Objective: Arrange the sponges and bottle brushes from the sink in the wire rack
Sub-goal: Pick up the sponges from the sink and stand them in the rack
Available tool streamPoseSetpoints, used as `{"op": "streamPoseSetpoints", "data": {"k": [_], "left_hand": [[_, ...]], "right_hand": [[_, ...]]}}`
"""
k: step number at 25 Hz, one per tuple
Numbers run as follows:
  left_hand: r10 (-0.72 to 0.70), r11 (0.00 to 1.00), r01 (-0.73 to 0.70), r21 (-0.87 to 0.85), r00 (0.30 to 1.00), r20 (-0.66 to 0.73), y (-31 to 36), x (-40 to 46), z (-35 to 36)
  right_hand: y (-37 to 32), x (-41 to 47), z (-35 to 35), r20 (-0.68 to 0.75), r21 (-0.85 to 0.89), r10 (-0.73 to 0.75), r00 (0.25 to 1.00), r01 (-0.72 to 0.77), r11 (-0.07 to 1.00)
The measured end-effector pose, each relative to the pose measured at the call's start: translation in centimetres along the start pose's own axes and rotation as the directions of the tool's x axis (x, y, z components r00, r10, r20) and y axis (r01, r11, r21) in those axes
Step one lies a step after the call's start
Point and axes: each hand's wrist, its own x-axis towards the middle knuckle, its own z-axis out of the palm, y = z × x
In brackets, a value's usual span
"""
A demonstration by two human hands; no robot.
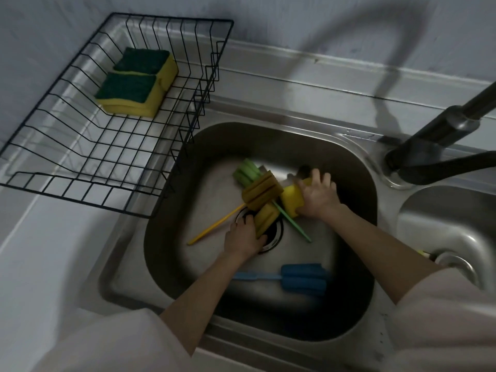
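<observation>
Hands reach down into a steel sink (171, 210), seen from above by the person wearing the camera. The left hand (245, 237) grips a yellow sponge (265, 217) lying over the drain, fingers wrapped around its near end. The right hand (318, 194) closes over a second yellow sponge (291, 201) just to the right, palm pressing down on it. The two hands sit near each other but do not touch.

Between and behind them lie two bottle brushes, crossed over one another — a yellow brush (261, 190) with a blocky foam head and a thin handle running toward the lower left, and a green brush (245, 171) whose foam head points to the back of the sink and whose handle slants toward the lower right. A blue brush (303, 277) lies apart from these at the near side of the basin, foam head to the right.

On the counter to the left stands a black wire rack (88, 146), its right edge overhanging the sink rim. Two sponges (137, 81) with dark green tops and yellow bodies rest side by side, touching, in its far part. A dark tap (440, 135) rises at the right — beside it is a second, smaller basin (451, 226).
</observation>
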Motion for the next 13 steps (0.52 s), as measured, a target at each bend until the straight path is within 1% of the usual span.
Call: {"op": "streamPoseSetpoints", "data": {"k": [2, 4, 8, 10, 12, 13], "left_hand": [[-0.005, 1.000, 0.005, -0.012, 1.000, -0.001, -0.1, -0.1, 0.1], [0.005, 1.000, -0.005, -0.009, 1.000, -0.009, 0.0, -0.3, 0.1], [0.022, 1.000, -0.023, -0.015, 0.998, -0.053, 0.0, -1.0, -0.4], [0.030, 1.000, -0.030, -0.004, 0.996, -0.078, 0.2, -1.6, -0.7], [0.018, 0.999, -0.022, -0.043, 0.996, -0.090, 0.5, -2.0, -1.1], [0.008, 0.996, -0.016, -0.093, 0.996, -0.086, 0.7, -2.2, -1.4]], "right_hand": [[0.4, -0.5, 0.2, -0.005, 0.007, 0.047, 0.999, -0.047, 0.999], [0.8, -1.1, 0.7, -0.036, 0.032, 0.054, 0.998, -0.053, 0.998], [1.3, -2.2, 1.5, -0.060, 0.195, 0.084, 0.995, -0.071, 0.978], [1.5, -2.8, 1.5, -0.085, 0.226, 0.113, 0.990, -0.091, 0.970], [1.5, -3.4, 1.3, -0.132, 0.256, 0.136, 0.982, -0.099, 0.962], [1.5, -3.7, 1.2, -0.148, 0.303, 0.149, 0.978, -0.099, 0.948]]}}
